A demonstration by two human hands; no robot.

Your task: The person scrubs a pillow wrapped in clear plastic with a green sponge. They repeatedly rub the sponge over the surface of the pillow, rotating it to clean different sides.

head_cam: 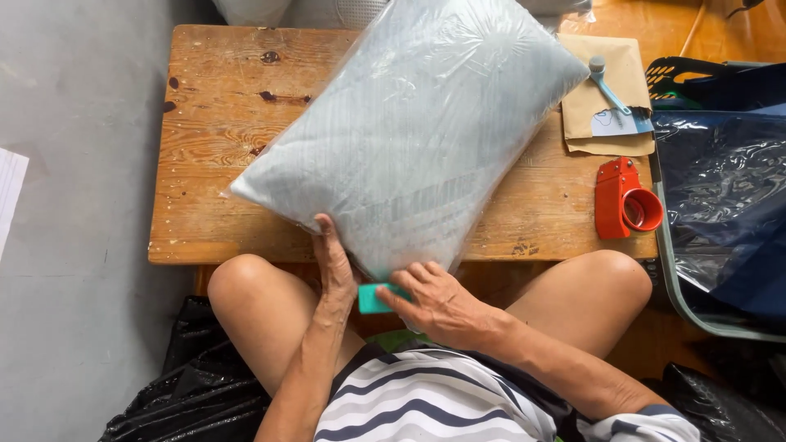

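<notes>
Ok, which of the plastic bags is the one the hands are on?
The clear bag with pale fabric inside, lying across the wooden table. Both the left hand and right hand touch its near end; the black bags lie on the floor, untouched.

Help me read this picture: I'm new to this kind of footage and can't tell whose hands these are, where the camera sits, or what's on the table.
There is no machine here. A person wears a camera on the head, so this single view looks down at their own knees, arms and a low wooden table.

On the table lies a large pillow-like bundle in clear plastic wrap, tilted across the surface. The left hand rests against its near edge. The right hand presses a small teal object at the bundle's lower corner; what it is cannot be told.

To the right lie a red tape dispenser, brown envelopes and a small light-blue tool. Beyond the table's right edge is a basket holding dark blue plastic. Black bags lie on the floor.
</notes>
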